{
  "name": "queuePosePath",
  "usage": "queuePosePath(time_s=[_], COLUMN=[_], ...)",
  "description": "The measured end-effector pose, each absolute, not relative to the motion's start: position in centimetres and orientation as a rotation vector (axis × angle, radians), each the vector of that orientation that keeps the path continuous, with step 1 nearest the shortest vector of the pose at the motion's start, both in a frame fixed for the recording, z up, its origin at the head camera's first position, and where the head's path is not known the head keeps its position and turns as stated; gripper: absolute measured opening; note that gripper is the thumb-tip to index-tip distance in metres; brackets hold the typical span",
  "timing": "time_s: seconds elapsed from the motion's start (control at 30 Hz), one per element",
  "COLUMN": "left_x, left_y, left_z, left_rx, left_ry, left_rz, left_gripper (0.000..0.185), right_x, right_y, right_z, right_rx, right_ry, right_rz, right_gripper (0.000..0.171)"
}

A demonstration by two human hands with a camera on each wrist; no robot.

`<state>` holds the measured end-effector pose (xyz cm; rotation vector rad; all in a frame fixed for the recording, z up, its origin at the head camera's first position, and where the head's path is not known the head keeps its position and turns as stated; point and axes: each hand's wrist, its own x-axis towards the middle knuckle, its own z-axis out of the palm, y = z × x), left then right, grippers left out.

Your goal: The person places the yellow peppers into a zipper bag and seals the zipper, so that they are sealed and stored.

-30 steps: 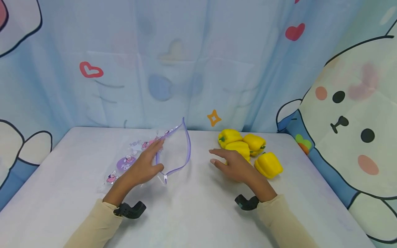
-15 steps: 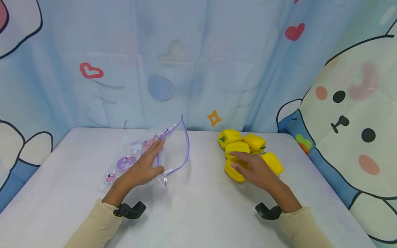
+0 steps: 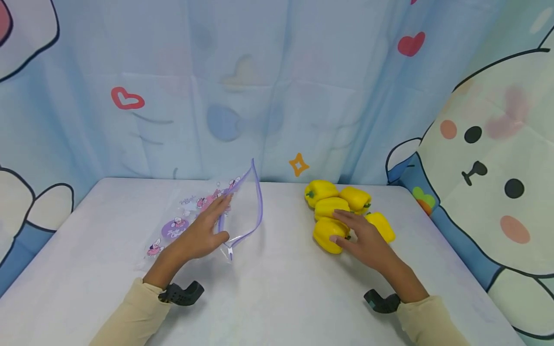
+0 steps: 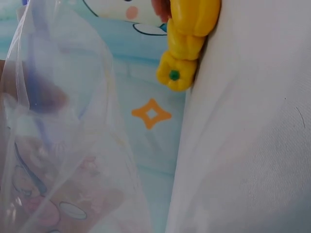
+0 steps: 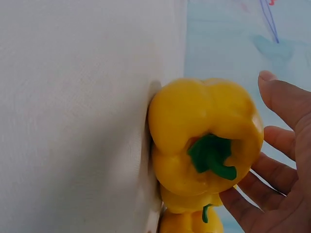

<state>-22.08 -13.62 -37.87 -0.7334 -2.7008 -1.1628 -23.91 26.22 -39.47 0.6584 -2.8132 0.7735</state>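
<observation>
The right hand (image 3: 365, 240) cups the nearest yellow pepper (image 3: 328, 234), fingers curved against its side and thumb at its front; the wrist view shows the green stem facing the palm. That pepper sits at the front of a cluster of 5 on the white table (image 3: 277, 298), right of centre. The left hand (image 3: 200, 234) lies flat, fingers straight, pressing on the clear zip bag (image 3: 203, 216), whose purple-edged mouth stands open toward the peppers.
</observation>
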Motion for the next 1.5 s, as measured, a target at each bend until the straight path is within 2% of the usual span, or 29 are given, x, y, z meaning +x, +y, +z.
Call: queuePosePath(time_s=[0.33,0.93,1.5], left_x=[-21.9,-21.7,-21.4], left_y=[-13.1,-12.5,-11.7], left_z=[-37.7,-38.2,-38.6], left_rx=[-0.771,-0.859,-0.821], left_ry=[-2.722,-2.742,-2.846], left_rz=[-1.153,-1.153,-1.153], left_gripper=[0.083,0.083,0.087], right_x=[-23.8,-24.3,-23.9], right_y=[26.0,25.6,20.7], right_z=[-40.2,-39.6,-35.1], right_rx=[0.674,0.873,1.057], right_ry=[-2.886,-2.871,-2.551], right_rz=[0.814,0.944,1.228], right_gripper=[0.07,0.064,0.065])
